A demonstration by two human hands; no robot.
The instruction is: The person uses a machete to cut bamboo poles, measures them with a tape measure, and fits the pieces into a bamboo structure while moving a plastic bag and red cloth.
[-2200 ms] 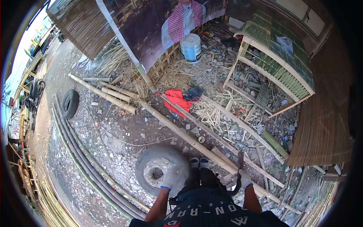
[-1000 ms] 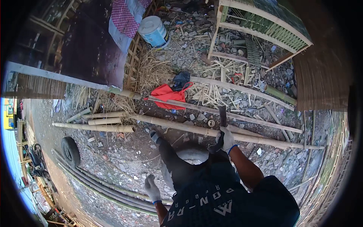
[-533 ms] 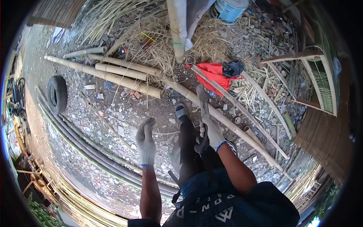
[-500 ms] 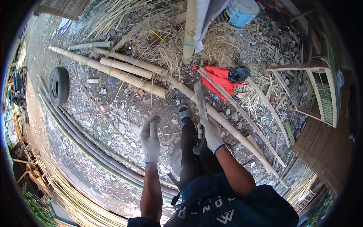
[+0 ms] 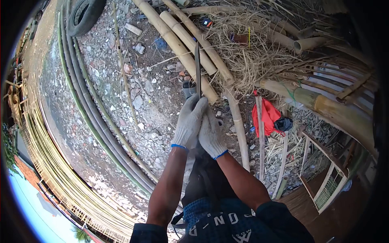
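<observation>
Ahead of my body a long machete [image 5: 197, 69] points away from me, its narrow edge turned towards the camera. My right hand [image 5: 211, 133], in a whitish knit glove with a blue cuff, is closed around its handle, which the gloves hide. Pressed against it from the left, my left hand [image 5: 188, 123] in a matching glove is closed at the base of the blade. Its exact finger placement on the machete is partly hidden. Beyond the hands, cut bamboo poles [image 5: 178, 46] lie on the ground under the line of the blade.
A tire [image 5: 84, 18] lies at the upper left beside long thin poles [image 5: 87, 97]. Fibrous shavings [image 5: 255, 60] cover the ground at upper right. A red cloth [image 5: 265, 115] and a wooden frame with woven panel [image 5: 326, 186] are on the right. Rubble covers the ground.
My left hand has come in from the left to meet my right hand at the machete. The blade has turned edge-on, and the whole view has rotated.
</observation>
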